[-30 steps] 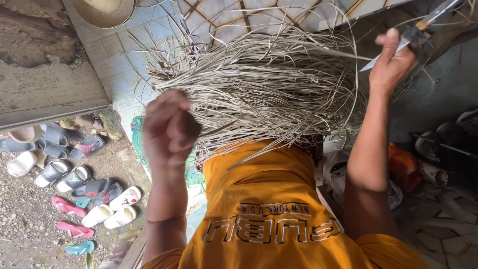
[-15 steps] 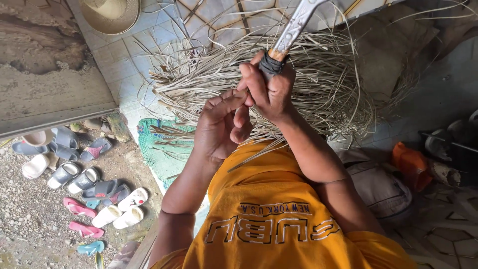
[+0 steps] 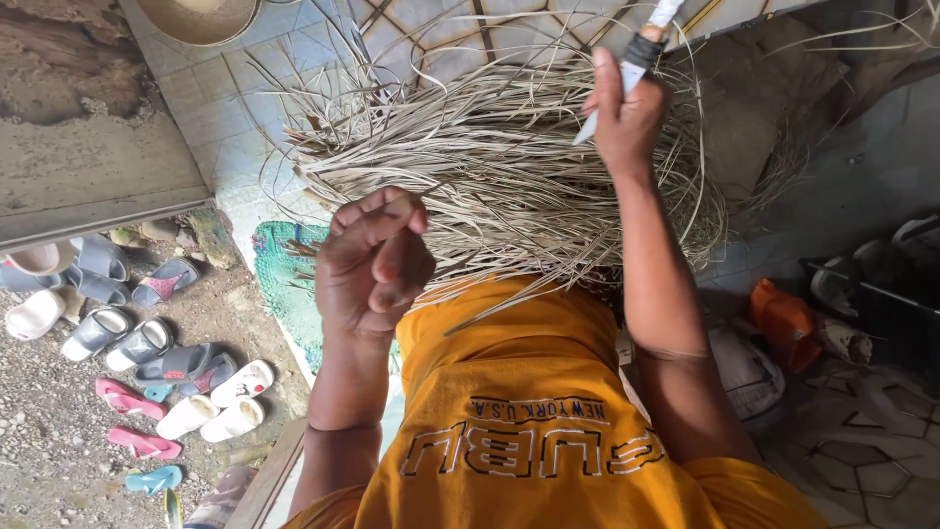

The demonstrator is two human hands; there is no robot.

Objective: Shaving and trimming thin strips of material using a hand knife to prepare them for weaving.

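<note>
Near us, orange shirt (image 3: 548,411). Our left hand (image 3: 375,264) has its fingers curled nearly closed, pinching a thin dry strip (image 3: 490,312) that runs diagonally toward the shirt. Our right hand (image 3: 627,113), fingers wrapped tight, grips a knife (image 3: 627,69), long axis slanted, its far end pointing up-right out of view. Beyond, the pile of dry strips (image 3: 509,157) lies on the tiled floor (image 3: 215,108). Risk, we judge: the blade slips and nicks the left fingers, or the brittle strip snaps.

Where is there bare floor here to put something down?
Bare tiles lie between the straw hat and the heap of dry strips. Gravel below the sandals is free. By the right hand, strips crowd everything.
</note>
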